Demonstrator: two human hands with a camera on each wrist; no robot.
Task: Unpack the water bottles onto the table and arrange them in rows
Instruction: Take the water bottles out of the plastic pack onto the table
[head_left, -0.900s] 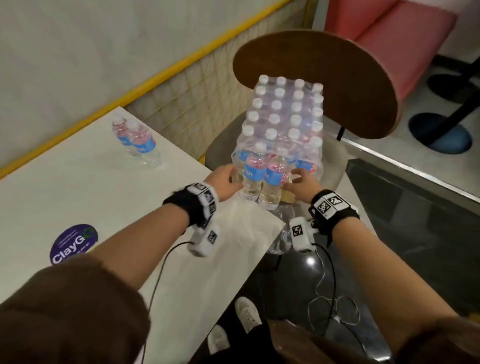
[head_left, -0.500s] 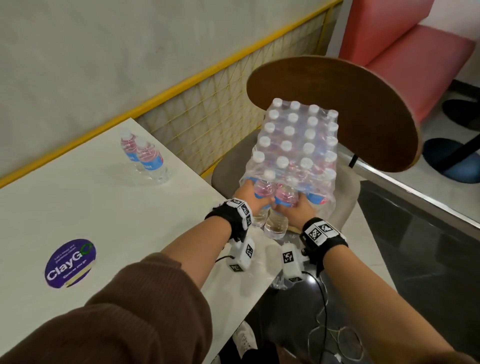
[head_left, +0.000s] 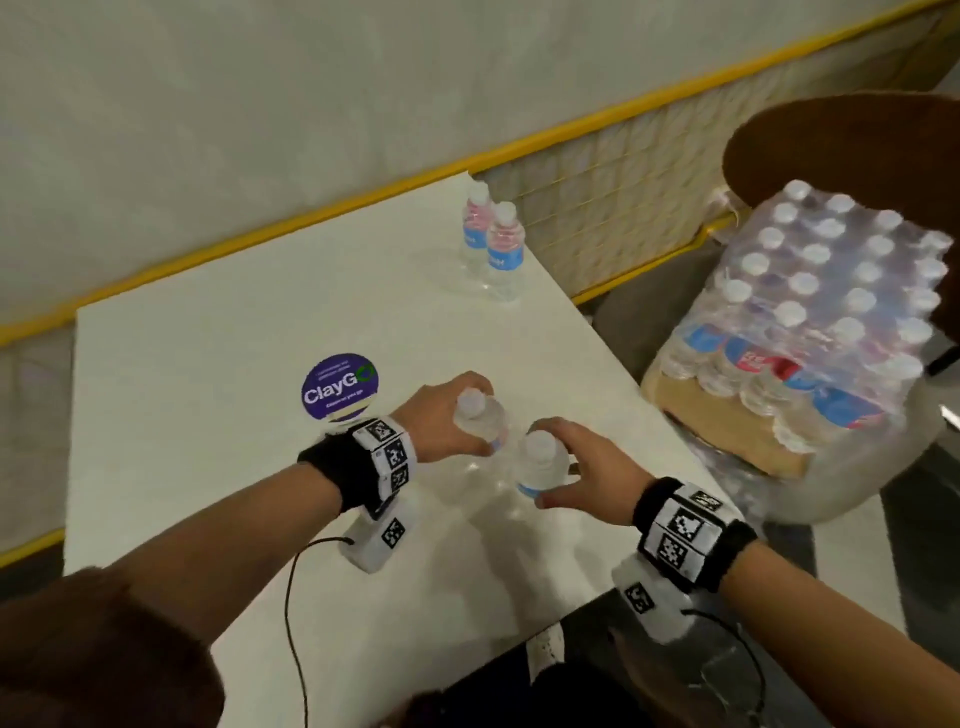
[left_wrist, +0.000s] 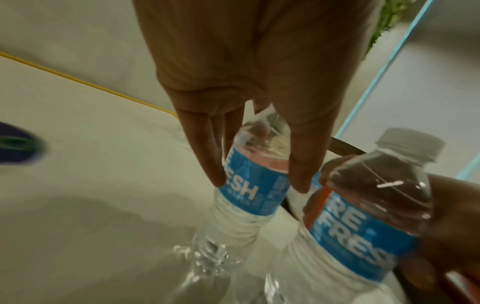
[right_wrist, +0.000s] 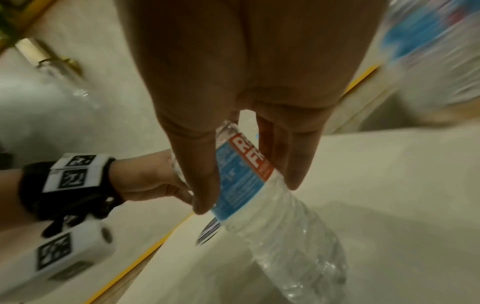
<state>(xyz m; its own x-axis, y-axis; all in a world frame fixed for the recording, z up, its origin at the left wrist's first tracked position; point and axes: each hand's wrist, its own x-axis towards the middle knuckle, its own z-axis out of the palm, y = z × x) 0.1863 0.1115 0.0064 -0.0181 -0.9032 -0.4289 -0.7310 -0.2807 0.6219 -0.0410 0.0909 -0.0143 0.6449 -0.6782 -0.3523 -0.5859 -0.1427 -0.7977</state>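
Note:
My left hand (head_left: 457, 415) grips a clear water bottle (head_left: 479, 422) with a blue label around its upper body, above the white table (head_left: 208, 415). In the left wrist view its fingers (left_wrist: 207, 160) wrap that bottle (left_wrist: 249, 191). My right hand (head_left: 582, 467) holds a second bottle (head_left: 540, 462) just to the right, close beside the first; its fingers (right_wrist: 200, 174) curl round the label (right_wrist: 239, 174). Two more bottles (head_left: 493, 244) stand upright together at the table's far right corner. The shrink-wrapped pack (head_left: 826, 317) of several bottles sits on a chair at the right.
A round purple sticker (head_left: 338, 386) lies on the table left of my hands. The brown chair back (head_left: 831, 145) rises behind the pack. A wall with a yellow rail (head_left: 311, 218) borders the table's far side. Cables hang from my wrist cameras near the table's front edge.
Both hands pulled one bottle each out of the pack on the chair and carried them left over the table. My view swung left toward the table.

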